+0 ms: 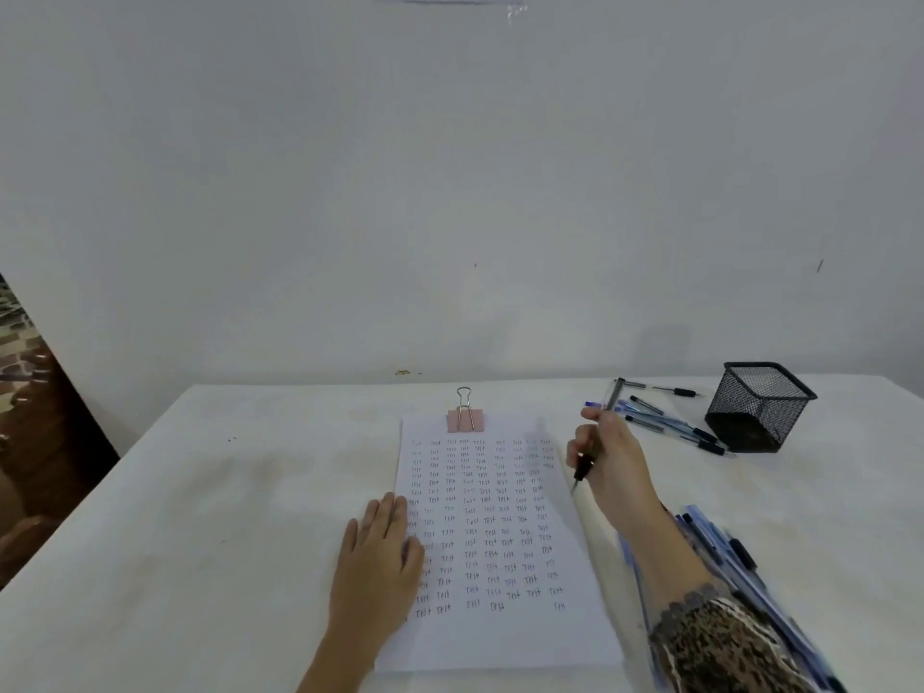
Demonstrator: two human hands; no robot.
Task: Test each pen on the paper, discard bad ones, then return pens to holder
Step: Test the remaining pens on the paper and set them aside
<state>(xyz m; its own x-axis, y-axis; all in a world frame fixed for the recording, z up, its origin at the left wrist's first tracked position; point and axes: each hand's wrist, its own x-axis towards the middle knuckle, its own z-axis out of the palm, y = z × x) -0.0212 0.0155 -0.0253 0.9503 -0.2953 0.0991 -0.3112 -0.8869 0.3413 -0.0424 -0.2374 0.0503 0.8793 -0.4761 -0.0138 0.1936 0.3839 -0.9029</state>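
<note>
A white sheet of paper (505,637), covered with rows of the handwritten word "Test", lies in the middle of the table under a pink binder clip (465,420). My left hand (377,557) rests flat on the sheet's left edge. My right hand (607,457) holds a grey pen (582,467) with a black grip, tip down, just off the paper's right edge. A black mesh pen holder (760,407) stands at the far right with no pens visible in it. Several blue and black pens (665,422) lie beside it. Another bunch of blue pens (735,562) lies under my right forearm.
The table (200,517) has a white cloth and ends at a pale wall behind. Its left edge drops off beside a brown patterned surface (30,417). My right sleeve (720,647) has a dark mottled pattern.
</note>
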